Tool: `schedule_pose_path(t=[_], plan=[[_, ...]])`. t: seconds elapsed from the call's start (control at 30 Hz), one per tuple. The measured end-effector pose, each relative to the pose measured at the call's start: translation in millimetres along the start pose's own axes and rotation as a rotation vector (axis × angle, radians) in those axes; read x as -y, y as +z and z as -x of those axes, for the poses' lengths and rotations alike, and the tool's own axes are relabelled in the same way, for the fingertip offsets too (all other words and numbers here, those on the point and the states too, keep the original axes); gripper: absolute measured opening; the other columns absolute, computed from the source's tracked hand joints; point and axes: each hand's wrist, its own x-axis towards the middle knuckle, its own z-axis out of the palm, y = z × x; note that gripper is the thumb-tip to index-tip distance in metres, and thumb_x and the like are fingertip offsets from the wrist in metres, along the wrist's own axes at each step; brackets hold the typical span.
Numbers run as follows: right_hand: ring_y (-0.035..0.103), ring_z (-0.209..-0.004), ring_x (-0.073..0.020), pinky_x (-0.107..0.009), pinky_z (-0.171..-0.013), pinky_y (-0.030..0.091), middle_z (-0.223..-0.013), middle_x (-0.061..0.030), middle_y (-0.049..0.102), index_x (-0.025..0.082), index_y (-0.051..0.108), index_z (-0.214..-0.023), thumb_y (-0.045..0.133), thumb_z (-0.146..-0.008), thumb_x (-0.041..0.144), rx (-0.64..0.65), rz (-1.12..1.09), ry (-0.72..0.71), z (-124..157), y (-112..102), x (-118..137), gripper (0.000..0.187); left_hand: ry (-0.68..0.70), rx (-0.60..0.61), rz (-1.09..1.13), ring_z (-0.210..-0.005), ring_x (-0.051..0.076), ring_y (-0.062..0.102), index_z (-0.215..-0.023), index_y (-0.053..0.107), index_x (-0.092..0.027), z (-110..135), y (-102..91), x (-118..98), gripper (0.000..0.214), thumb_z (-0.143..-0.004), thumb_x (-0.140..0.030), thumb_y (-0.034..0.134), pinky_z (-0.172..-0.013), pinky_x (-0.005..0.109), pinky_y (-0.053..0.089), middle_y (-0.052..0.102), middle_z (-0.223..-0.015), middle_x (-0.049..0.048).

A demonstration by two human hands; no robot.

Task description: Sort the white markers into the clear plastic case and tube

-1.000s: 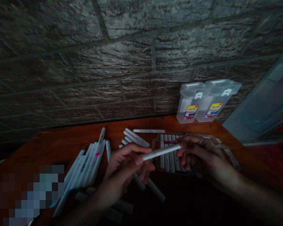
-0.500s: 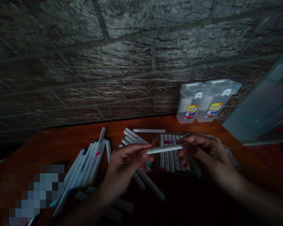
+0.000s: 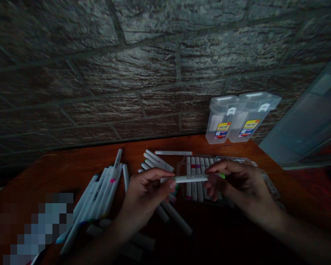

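A white marker (image 3: 191, 179) with a bright green tip at its right end lies crosswise between my hands. My left hand (image 3: 147, 193) pinches its left end between thumb and fingers. Around its right end close the fingers of my right hand (image 3: 234, 180), with the green tip showing past them. Behind and below the right hand is an open clear plastic case (image 3: 181, 168) with several white markers (image 3: 194, 187) standing side by side in it; the hand hides part of it. Several loose markers (image 3: 157, 160) lie just behind my left hand, partly covered by it.
Two clear lidded boxes (image 3: 220, 119) with yellow labels stand at the back right against the stone-patterned wall (image 3: 154, 62). A heap of white markers (image 3: 99, 195) lies on the left of the wooden table (image 3: 71, 156). One orange-ended marker (image 3: 173, 153) lies at the back.
The marker held between my hands has turned from slightly slanted to nearly level, and its green tip now shows at the right. The view has shifted slightly.
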Motion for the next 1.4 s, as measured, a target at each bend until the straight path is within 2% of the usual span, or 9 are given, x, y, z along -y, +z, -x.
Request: schedule_pose_path(t=[0.3,0.4,0.53,0.67,0.83,1.07,1.27,1.4], plan=[[0.066,-0.051,-0.0137,-0.023,-0.048,0.055,-0.063,-0.0011,0.072,0.021,0.073,-0.092,0.080,-0.087,0.029,-0.007,0.135,0.019,1,2,-5,0.012,0.014,-0.009,-0.082,-0.051,0.014,0.066,-0.086,0.077,-0.017,3,1.6,1,0.008,-0.081,-0.023,0.079,-0.045,0.022,0.052,0.072,-0.065,0.0020],[0.066,-0.053,-0.0145,-0.023,-0.049,0.053,-0.065,-0.0003,0.073,0.023,0.076,-0.092,0.079,-0.087,0.028,0.011,0.258,-0.050,1,3,-4,0.008,0.045,-0.007,-0.164,-0.056,0.016,0.069,-0.087,0.077,-0.017,5,2.5,2,0.008,-0.082,-0.023,0.079,-0.049,0.023,0.053,0.075,-0.068,0.0025],[0.072,-0.063,-0.0155,-0.023,-0.058,0.055,-0.076,0.0002,0.078,0.026,0.078,-0.092,0.078,-0.089,0.028,0.062,0.476,-0.158,4,3,-4,0.004,0.170,0.003,-0.341,-0.066,0.018,0.071,-0.087,0.079,-0.020,9,2.3,5,0.005,-0.083,-0.020,0.077,-0.059,0.025,0.055,0.077,-0.074,0.0025],[0.072,-0.064,-0.0157,-0.024,-0.059,0.055,-0.078,0.0004,0.079,0.025,0.077,-0.090,0.081,-0.088,0.031,0.081,0.604,-0.213,8,3,-6,0.008,0.209,0.055,-0.457,-0.066,0.017,0.070,-0.087,0.078,-0.020,14,3.6,8,0.003,-0.084,-0.021,0.076,-0.059,0.025,0.053,0.077,-0.075,0.0021],[0.069,-0.056,-0.0148,-0.024,-0.051,0.050,-0.070,-0.0001,0.076,0.023,0.076,-0.084,0.083,-0.085,0.037,0.080,0.648,-0.273,9,6,-5,0.016,0.280,0.117,-0.529,-0.060,0.015,0.069,-0.088,0.078,-0.021,15,6.7,6,0.004,-0.085,-0.019,0.077,-0.056,0.023,0.051,0.076,-0.069,-0.0001],[0.064,-0.048,-0.0139,-0.024,-0.043,0.045,-0.061,0.0004,0.072,0.021,0.074,-0.079,0.086,-0.080,0.043,0.050,0.643,-0.272,9,8,-3,0.025,0.355,0.175,-0.584,-0.070,0.019,0.077,-0.098,0.080,-0.023,19,5.5,10,0.012,-0.088,-0.019,0.074,-0.061,0.026,0.057,0.082,-0.083,0.0034],[0.063,-0.049,-0.0123,-0.023,-0.045,0.044,-0.062,0.0012,0.071,0.020,0.073,-0.080,0.085,-0.082,0.040,0.072,0.638,-0.248,11,8,-4,0.023,0.384,0.165,-0.594,-0.068,0.018,0.076,-0.097,0.079,-0.021,19,6.3,10,0.011,-0.087,-0.019,0.075,-0.061,0.025,0.057,0.081,-0.080,0.0026],[0.067,-0.059,-0.0138,-0.023,-0.053,0.049,-0.071,0.0001,0.074,0.021,0.074,-0.085,0.080,-0.087,0.036,0.104,0.592,-0.171,12,8,-3,0.016,0.343,0.130,-0.573,-0.069,0.017,0.074,-0.095,0.079,-0.023,18,5.0,6,0.010,-0.089,-0.018,0.073,-0.063,0.025,0.056,0.080,-0.080,0.0008]])
